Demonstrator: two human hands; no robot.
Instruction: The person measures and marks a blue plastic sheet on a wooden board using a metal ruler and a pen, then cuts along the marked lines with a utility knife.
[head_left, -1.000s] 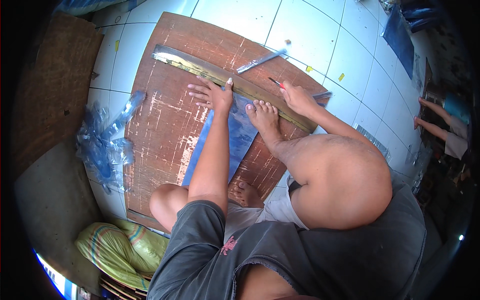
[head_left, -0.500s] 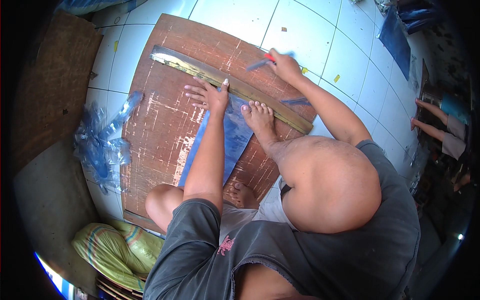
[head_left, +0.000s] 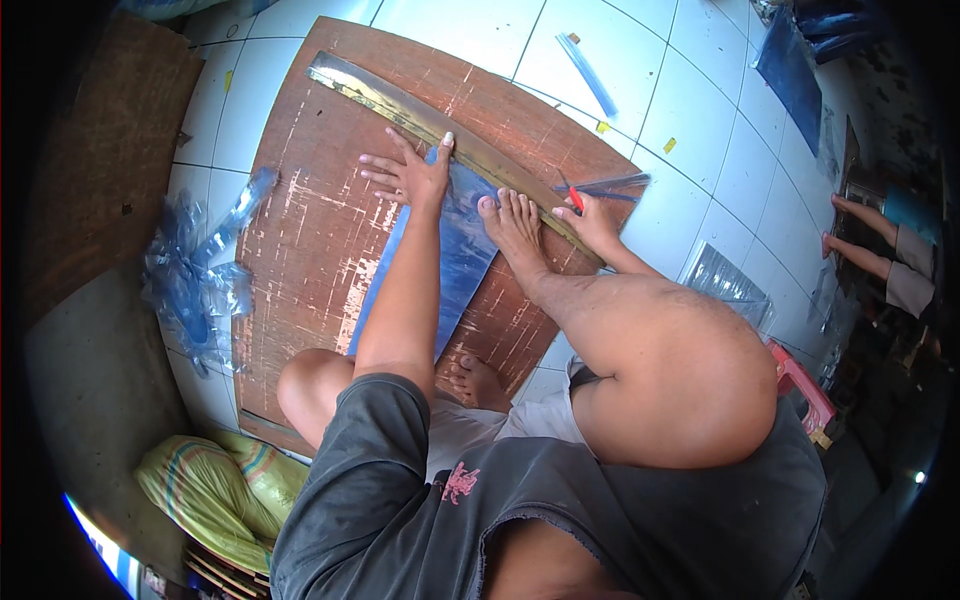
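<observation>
Cool, bright light washes the white floor tiles (head_left: 470,40), palest toward the upper middle, while the far right sinks into murky darkness around one small glaring spot (head_left: 919,477). The brown board (head_left: 300,230) is evenly lit, and the metal straightedge (head_left: 482,152) carries a soft sheen. Fisheye distortion bows the tile joints (the board's edges too), and black closes in around the rim.

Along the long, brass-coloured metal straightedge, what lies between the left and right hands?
The head view shows a bare foot, toes at the straightedge, between the left hand and right hand, plus part of a flat, blue, plastic-looking sheet.
</observation>
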